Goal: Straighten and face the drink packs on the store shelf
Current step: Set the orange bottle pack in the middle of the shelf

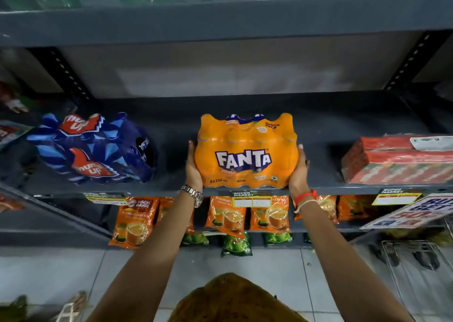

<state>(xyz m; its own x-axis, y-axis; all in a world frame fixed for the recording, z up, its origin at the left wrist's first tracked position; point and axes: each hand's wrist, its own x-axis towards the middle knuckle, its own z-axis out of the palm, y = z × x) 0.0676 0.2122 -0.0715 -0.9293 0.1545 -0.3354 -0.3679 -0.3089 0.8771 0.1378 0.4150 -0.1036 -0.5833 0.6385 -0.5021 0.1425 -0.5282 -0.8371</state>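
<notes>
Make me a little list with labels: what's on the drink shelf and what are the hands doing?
middle: orange shrink-wrapped Fanta pack, logo facing out, at shelf front
left: blue plastic-wrapped Thums Up pack, turned askew
right: red wrapped drink pack
left hand: pressed on Fanta pack's left side
right hand: pressed on its right side
shelf below: orange tea pouches

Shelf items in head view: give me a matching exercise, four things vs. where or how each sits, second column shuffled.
Things:
1. Fanta pack
2. Thums Up pack
3. red carton pack
4. tea pouches

Places or states:
A. right end of the shelf
B. shelf below
C. askew, left end
D. centre, a hand on each side

Pairs: 1-D, 2-C, 3-A, 4-B
</notes>
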